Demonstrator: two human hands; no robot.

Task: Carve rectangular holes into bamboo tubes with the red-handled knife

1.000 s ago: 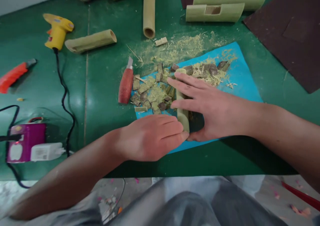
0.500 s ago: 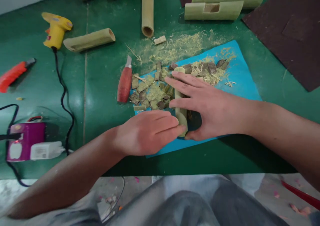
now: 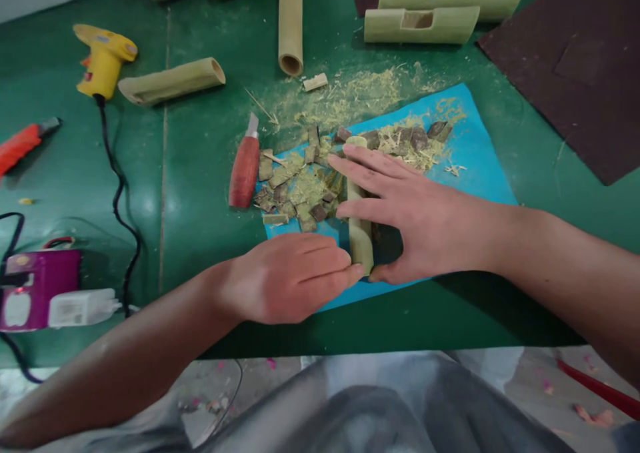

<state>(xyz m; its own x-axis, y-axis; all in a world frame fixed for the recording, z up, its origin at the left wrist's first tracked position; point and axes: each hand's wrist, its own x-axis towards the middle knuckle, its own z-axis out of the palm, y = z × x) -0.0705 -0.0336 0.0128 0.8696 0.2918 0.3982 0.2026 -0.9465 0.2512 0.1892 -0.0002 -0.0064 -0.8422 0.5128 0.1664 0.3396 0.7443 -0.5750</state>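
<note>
A slim pale green bamboo tube [image 3: 361, 236] lies on the blue sheet [image 3: 480, 153], its near end towards me. Across it rests my right hand [image 3: 415, 213], fingers spread over the tube and thumb by its near end, holding it down. My left hand [image 3: 295, 276] is closed, with thumb and finger pinched against the near end. Whatever it may hold is hidden by the fingers. Brown and green bamboo chips [image 3: 295, 196] and fine shavings lie around the tube. To their left is a knife with a red wooden handle [image 3: 245, 173].
A yellow glue gun [image 3: 106, 56], a cut bamboo piece [image 3: 173, 83] and an orange utility knife [image 3: 23, 147] lie at left. A purple power strip [image 3: 45, 286] has a white plug. Notched bamboo tubes [image 3: 450, 26] and dark brown sheets [image 3: 575, 66] lie at the back right.
My left hand has moved slightly down and left along the near end of the tube. The right hand keeps its hold. The whole view has shifted a little.
</note>
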